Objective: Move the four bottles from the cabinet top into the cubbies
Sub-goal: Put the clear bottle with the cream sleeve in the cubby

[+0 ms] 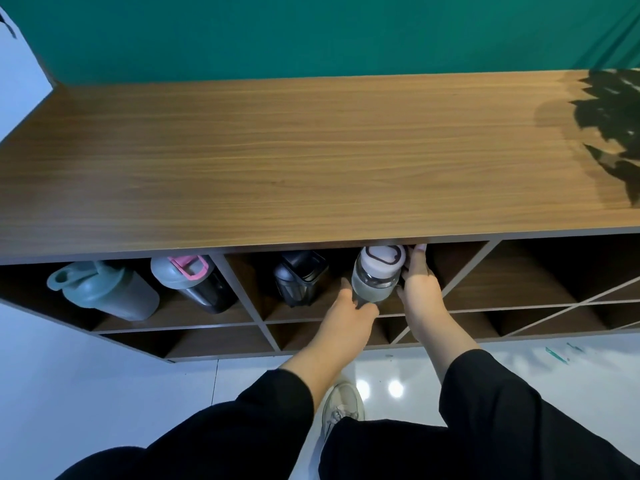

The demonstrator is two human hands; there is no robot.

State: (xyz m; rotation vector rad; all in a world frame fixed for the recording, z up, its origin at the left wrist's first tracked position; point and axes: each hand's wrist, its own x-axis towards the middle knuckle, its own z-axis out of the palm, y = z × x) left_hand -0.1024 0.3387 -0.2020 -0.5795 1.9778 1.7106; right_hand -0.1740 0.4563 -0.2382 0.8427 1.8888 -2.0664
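Note:
A clear bottle with a white lid (375, 271) stands in the top middle cubby, right of a black bottle (299, 277). My left hand (349, 315) grips its lower body and my right hand (417, 282) presses its right side, fingers reaching up by the lid. In the top left cubby stand a teal shaker bottle (104, 289) and a dark bottle with a grey and pink lid (197, 282). The wooden cabinet top (294, 157) carries no bottles.
More cubbies (519, 278) with slanted dividers open to the right and in the row below. Dark plant leaves (613, 123) hang over the top's right end. A green wall stands behind. A shoe (343, 403) rests on the glossy white floor.

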